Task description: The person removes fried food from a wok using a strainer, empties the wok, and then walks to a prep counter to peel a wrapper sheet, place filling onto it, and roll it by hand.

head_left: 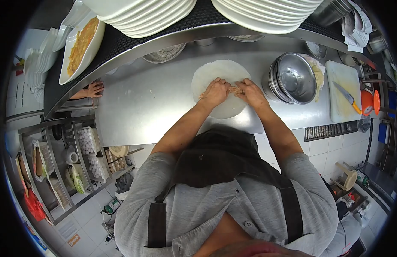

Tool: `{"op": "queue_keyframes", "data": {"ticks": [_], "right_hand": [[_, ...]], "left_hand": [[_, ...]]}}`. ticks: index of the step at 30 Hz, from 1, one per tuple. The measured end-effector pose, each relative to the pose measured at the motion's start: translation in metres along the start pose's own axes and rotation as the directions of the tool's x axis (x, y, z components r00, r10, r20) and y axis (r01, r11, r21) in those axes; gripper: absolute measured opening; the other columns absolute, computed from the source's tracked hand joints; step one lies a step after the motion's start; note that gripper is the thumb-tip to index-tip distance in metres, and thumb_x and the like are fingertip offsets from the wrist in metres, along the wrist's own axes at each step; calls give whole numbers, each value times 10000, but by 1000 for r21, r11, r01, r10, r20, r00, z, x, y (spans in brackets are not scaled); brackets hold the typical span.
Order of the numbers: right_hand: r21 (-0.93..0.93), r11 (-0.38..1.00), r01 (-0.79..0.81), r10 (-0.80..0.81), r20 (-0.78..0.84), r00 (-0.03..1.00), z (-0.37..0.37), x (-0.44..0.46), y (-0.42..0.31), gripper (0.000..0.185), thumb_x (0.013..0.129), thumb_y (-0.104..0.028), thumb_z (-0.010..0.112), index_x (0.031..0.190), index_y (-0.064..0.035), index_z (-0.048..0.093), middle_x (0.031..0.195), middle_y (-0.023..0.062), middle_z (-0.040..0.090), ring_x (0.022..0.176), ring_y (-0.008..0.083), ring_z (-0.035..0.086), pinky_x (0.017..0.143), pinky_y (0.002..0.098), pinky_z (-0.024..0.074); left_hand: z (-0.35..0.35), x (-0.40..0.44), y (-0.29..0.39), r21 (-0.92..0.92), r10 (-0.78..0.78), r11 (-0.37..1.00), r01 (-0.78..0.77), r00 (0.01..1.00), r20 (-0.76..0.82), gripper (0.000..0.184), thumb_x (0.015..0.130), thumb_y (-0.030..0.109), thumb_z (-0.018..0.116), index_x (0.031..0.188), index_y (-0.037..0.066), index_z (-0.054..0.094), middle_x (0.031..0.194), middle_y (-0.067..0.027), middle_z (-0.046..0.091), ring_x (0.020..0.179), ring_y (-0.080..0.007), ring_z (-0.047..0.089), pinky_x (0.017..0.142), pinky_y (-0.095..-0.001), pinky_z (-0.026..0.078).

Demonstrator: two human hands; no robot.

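A large, thin, pale round wrapper sheet (230, 110) lies flat on the steel counter in front of me. Across its middle runs a strip of brownish, shredded-looking filling (236, 90), partly covered by my fingers. My left hand (215, 92) is curled over the left part of the filling, fingers pressed down on it. From the right, my right hand (250, 92) pinches the filling's other end with bent fingers. A small gap between the hands shows some of the filling; the rest is hidden beneath them.
Stacked metal bowls (296, 78) stand right of the sheet. Farther right, a knife (347, 97) rests on a white cutting board (339, 73). Overhead, a shelf holds white plates (147, 19) and a dish of orange-brown food (83, 47). Another person's hand (95, 89) touches the counter's left end.
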State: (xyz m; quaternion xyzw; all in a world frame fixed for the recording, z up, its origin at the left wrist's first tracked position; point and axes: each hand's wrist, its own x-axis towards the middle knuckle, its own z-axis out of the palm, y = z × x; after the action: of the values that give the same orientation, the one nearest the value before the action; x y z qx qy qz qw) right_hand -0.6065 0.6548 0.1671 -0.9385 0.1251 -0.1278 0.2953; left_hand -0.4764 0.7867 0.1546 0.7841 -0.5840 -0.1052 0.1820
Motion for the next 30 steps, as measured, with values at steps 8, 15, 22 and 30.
{"op": "queue_keyframes", "data": {"ticks": [8,15,22,30], "right_hand": [[48,998,-52,48,75,996,6,6,9,234,714,-120,635,944,-74,634,858,95,543,845,260,559,751,366,457],[60,996,-72,71,26,997,-7,-4,12,210,725,-71,609,932,-46,636,833,101,560,808,281,566,724,359,458],[38,991,-127,125,39,991,-1,3,16,180,725,-79,597,898,-67,646,841,101,565,826,275,575,752,360,461],[23,999,23,-23,-1,1000,4,16,-3,210,693,-138,637,893,-76,658,848,69,578,904,243,543,816,353,429]], "left_hand": [[-12,-8,10,-64,23,997,-33,986,-165,200,671,99,627,865,51,621,832,-100,596,827,-267,545,761,-362,451],[-15,-7,-1,-231,2,972,-44,984,-179,108,678,56,613,782,54,641,767,-79,602,759,-263,551,726,-338,462],[-16,-7,5,-236,-46,972,14,990,-133,168,668,93,651,827,42,627,841,-97,610,795,-273,552,740,-357,456],[-41,-26,-29,-202,-159,971,130,978,-134,326,649,161,679,937,17,624,961,-134,607,926,-296,552,823,-354,450]]}}
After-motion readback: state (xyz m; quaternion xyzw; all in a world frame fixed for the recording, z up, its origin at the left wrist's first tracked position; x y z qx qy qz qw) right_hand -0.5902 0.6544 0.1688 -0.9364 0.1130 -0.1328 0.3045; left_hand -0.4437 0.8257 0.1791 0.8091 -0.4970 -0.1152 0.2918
